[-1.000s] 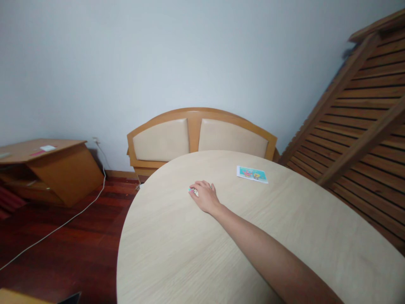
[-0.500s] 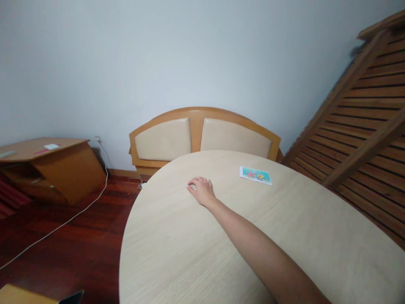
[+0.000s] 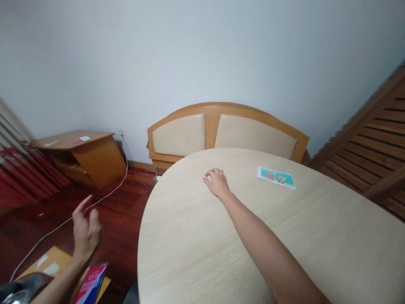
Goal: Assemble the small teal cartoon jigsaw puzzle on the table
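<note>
My right hand (image 3: pixel 217 182) rests on the pale round table (image 3: pixel 186 228) with its fingers curled over some small white pieces (image 3: pixel 208 178). The pieces show between the thumb and forefinger; the hand hides the rest of them, and their exact kind cannot be made out. Off the table's left edge, my left hand (image 3: pixel 86 232) is raised, slightly blurred, with forefinger and thumb apart and nothing in it. To the right of my right hand, a picture sheet (image 3: pixel 276 177) with cartoon figures on turquoise lies flat on the table.
A phone with a lit screen (image 3: pixel 91 283) lies on a cardboard box (image 3: pixel 57 255) at the lower left. A white cable (image 3: pixel 109 195) crosses the dark red floor. Behind the table stands a padded headboard (image 3: pixel 210 126); slatted wood (image 3: pixel 373 156) leans on the right, a desk (image 3: pixel 95 156) on the left.
My left hand has come into view at the lower left. The view has turned left, bringing in the phone and curtain. My right hand stays curled over the white pieces.
</note>
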A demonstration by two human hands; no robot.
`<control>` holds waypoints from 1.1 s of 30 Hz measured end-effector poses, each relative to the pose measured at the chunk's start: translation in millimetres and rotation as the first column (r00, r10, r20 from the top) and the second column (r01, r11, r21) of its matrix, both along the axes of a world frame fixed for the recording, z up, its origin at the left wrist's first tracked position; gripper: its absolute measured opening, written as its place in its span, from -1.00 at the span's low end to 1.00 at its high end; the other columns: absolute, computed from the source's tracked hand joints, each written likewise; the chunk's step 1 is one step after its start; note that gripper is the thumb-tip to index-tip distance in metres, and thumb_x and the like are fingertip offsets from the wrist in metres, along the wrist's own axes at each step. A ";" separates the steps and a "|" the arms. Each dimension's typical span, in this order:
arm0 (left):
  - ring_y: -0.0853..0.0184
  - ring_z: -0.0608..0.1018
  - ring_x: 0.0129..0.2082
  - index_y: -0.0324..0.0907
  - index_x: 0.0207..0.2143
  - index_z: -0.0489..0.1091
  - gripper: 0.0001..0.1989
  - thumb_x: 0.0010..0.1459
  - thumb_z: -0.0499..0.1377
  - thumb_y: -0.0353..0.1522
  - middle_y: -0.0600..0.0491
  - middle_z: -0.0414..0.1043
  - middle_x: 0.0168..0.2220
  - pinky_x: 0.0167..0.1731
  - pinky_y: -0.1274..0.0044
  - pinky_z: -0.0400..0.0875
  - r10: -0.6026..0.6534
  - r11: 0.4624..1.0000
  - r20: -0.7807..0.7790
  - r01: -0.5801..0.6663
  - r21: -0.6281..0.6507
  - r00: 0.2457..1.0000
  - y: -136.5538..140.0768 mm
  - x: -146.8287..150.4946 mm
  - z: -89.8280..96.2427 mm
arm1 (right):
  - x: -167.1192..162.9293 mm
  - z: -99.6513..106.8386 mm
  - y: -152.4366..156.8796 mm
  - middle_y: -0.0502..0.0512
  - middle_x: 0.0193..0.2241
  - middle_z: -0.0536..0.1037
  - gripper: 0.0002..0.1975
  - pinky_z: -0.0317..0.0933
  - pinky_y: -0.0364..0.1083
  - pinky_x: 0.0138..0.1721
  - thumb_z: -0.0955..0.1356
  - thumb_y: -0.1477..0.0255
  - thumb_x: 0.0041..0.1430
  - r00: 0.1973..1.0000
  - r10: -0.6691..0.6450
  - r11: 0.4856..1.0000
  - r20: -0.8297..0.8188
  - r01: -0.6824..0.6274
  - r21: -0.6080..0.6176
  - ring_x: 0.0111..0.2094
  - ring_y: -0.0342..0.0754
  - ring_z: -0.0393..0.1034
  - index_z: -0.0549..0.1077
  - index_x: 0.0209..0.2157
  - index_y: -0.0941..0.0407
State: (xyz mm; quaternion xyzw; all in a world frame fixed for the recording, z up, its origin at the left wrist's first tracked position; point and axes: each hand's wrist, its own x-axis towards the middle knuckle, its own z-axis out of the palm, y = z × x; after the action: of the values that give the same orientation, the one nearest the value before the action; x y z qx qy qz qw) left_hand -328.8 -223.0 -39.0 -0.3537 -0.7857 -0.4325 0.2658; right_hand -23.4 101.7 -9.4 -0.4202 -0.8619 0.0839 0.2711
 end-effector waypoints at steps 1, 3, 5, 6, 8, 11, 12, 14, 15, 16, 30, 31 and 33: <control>0.05 0.40 0.16 -0.05 0.27 0.09 -0.50 0.34 -0.15 -0.13 0.02 0.21 0.27 0.15 0.19 0.33 -0.093 0.993 0.009 0.092 0.073 0.996 15.0 5.8 23.5 | 0.9 0.6 -1.6 0.16 -0.03 0.45 -0.77 0.16 0.00 0.04 0.32 0.25 0.28 1.000 -0.001 1.000 -0.007 0.001 0.007 0.04 0.08 0.23 0.53 -0.16 0.05; 0.13 0.34 0.21 0.00 0.25 0.10 -0.56 0.40 -0.18 -0.14 0.12 0.19 0.29 0.21 0.24 0.26 -0.326 0.945 0.014 0.326 0.017 0.945 44.5 21.7 60.4 | 2.6 2.3 -5.7 0.17 -0.01 0.44 -0.73 0.16 0.02 0.03 0.33 0.22 0.25 1.000 -0.001 1.000 -0.011 0.001 0.012 0.04 0.10 0.23 0.53 -0.13 0.05; 0.18 0.39 0.17 -0.08 0.25 0.08 -0.53 0.42 -0.22 -0.12 0.02 0.28 0.24 0.19 0.29 0.30 -0.569 0.804 0.052 0.569 -0.174 0.820 72.6 39.5 81.0 | 4.0 4.3 -10.1 0.18 0.04 0.42 -0.69 0.15 0.05 0.06 0.31 0.20 0.25 1.000 -0.002 1.000 -0.001 0.002 0.011 0.06 0.12 0.22 0.51 -0.08 0.05; 0.16 0.39 0.19 -0.12 0.27 0.08 -0.49 0.40 -0.19 -0.08 -0.03 0.29 0.25 0.18 0.30 0.30 -0.659 0.688 0.096 0.650 -0.323 0.746 86.0 48.2 85.3 | 4.6 5.1 -12.1 0.20 0.07 0.40 -0.66 0.12 0.08 0.09 0.31 0.19 0.25 1.000 -0.011 1.000 0.004 0.011 0.012 0.08 0.13 0.21 0.50 -0.04 0.06; 0.10 0.30 0.28 -0.17 0.33 0.00 -0.34 0.34 -0.08 0.00 -0.11 0.16 0.33 0.24 0.29 0.22 -0.761 0.439 0.165 0.686 -0.581 0.627 112.0 65.1 84.4 | 6.1 5.7 -15.0 0.23 0.17 0.33 -0.56 0.04 0.13 0.16 0.29 0.13 0.25 0.998 -0.058 0.998 0.012 0.057 0.021 0.16 0.18 0.15 0.46 0.05 0.06; 0.03 0.11 0.37 -0.30 0.40 -0.19 -0.04 0.21 0.07 0.11 -0.24 -0.09 0.40 0.31 0.30 0.09 -0.765 0.234 0.261 0.632 -0.739 0.589 149.0 89.7 69.6 | 9.7 3.8 -16.7 0.28 0.30 0.19 -0.33 -0.06 0.18 0.23 0.28 -0.02 0.21 0.987 -0.160 0.987 0.032 0.160 -0.008 0.29 0.25 0.00 0.32 0.22 0.07; 0.00 0.03 0.39 -0.35 0.40 -0.22 0.03 0.17 0.09 0.14 -0.28 -0.15 0.41 0.33 0.28 0.02 -0.749 0.216 0.270 0.609 -0.763 0.605 160.8 97.5 63.8 | 10.9 2.8 -16.6 0.31 0.32 0.15 -0.26 -0.09 0.19 0.24 0.26 -0.06 0.20 0.984 -0.172 0.984 0.050 0.174 -0.036 0.31 0.27 -0.03 0.27 0.26 0.10; -0.04 -0.07 0.41 -0.36 0.41 -0.25 0.07 0.15 0.07 0.17 -0.29 -0.23 0.42 0.34 0.24 -0.07 -0.729 0.224 0.265 0.586 -0.779 0.631 183.1 111.5 54.3 | 12.9 1.0 -15.3 0.36 0.34 0.12 -0.20 -0.16 0.21 0.28 0.22 -0.09 0.22 0.985 -0.147 0.983 0.091 0.156 -0.101 0.35 0.28 -0.07 0.20 0.30 0.17; -0.04 -0.07 0.41 -0.34 0.41 -0.26 0.08 0.14 0.06 0.19 -0.28 -0.25 0.42 0.35 0.25 -0.09 -0.729 0.234 0.257 0.584 -0.777 0.635 193.6 117.7 50.9 | 13.4 0.6 -14.2 0.37 0.35 0.11 -0.21 -0.21 0.21 0.30 0.19 -0.07 0.26 0.988 -0.113 0.983 0.104 0.127 -0.132 0.36 0.26 -0.09 0.19 0.31 0.20; -0.04 -0.08 0.41 -0.34 0.41 -0.27 0.09 0.14 0.04 0.21 -0.28 -0.26 0.42 0.35 0.26 -0.11 -0.730 0.246 0.247 0.582 -0.775 0.637 203.6 123.5 48.5 | 13.7 0.6 -12.7 0.35 0.35 0.12 -0.24 -0.25 0.21 0.32 0.15 -0.04 0.30 0.992 -0.073 0.983 0.106 0.089 -0.158 0.37 0.22 -0.09 0.19 0.31 0.21; -0.24 -0.02 0.37 0.02 0.42 -0.23 0.08 0.02 0.04 0.31 -0.22 -0.24 0.43 0.18 -0.13 -0.10 -0.713 0.341 0.190 0.570 -0.747 0.675 282.9 204.6 39.5 | 140.8 5.2 9.5 0.17 0.38 0.07 -0.33 -0.24 -0.01 0.39 0.00 0.07 0.40 0.999 0.009 0.928 -0.042 -0.023 -0.371 0.40 -0.07 -0.11 0.15 0.35 0.18; -0.25 0.00 0.36 0.05 0.42 -0.18 0.04 0.03 0.04 0.30 -0.20 -0.20 0.43 0.17 -0.14 -0.09 -0.712 0.351 0.181 0.567 -0.745 0.679 285.4 207.7 39.4 | 159.2 3.7 5.4 0.16 0.38 0.10 -0.33 -0.24 0.00 0.40 0.01 0.06 0.40 1.000 -0.004 0.932 -0.028 -0.006 -0.362 0.40 -0.05 -0.09 0.16 0.34 0.14; -0.25 0.06 0.33 0.09 0.38 -0.04 -0.06 0.07 0.02 0.28 -0.17 -0.07 0.40 0.15 -0.16 -0.06 -0.709 0.372 0.164 0.561 -0.739 0.686 289.1 212.6 39.3 | 191.4 0.7 -4.8 0.16 0.36 0.15 -0.34 -0.21 0.03 0.40 0.02 0.05 0.39 1.000 -0.031 0.942 0.002 0.030 -0.336 0.38 -0.03 -0.05 0.21 0.32 0.12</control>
State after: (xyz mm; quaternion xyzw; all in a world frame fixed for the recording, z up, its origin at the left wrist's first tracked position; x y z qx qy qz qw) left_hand -116.2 66.2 0.3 -0.7414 -0.6621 -0.1073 -0.0204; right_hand 168.0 96.9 -8.7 -0.4734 -0.8280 0.2259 0.1983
